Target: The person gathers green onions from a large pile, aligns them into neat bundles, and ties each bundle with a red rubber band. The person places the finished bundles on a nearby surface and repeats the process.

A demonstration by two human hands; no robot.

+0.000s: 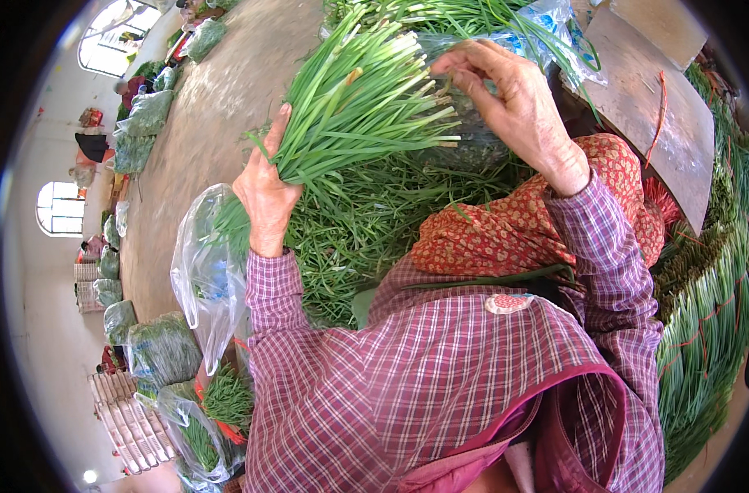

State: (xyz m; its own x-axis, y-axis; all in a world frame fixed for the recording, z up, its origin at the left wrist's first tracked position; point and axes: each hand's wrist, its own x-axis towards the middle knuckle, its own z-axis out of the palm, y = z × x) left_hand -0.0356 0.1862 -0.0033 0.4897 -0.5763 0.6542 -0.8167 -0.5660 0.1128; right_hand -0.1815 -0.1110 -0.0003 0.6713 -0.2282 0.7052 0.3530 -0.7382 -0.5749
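Note:
A thick bunch of Chinese chives (356,98) is held by my left hand (267,194) around its leafy side, with the pale cut stem ends fanned toward the right. Beside those ends is my right hand (504,98), thumb and forefinger close together at the outermost stems; whether they pinch a stem is hard to tell. Beneath the bunch lies a heap of loose green leaves (362,228). More chives (424,15) rest on clear plastic at the top of the view. Red floral cloth (504,231) covers my lap.
A worn board (664,117) at right carries a red tie (659,117). Tied chive bundles (701,333) are stacked beyond it. On the left hangs a clear plastic bag (211,277); filled bags (163,348) and stacked crates (128,425) stand along the wall.

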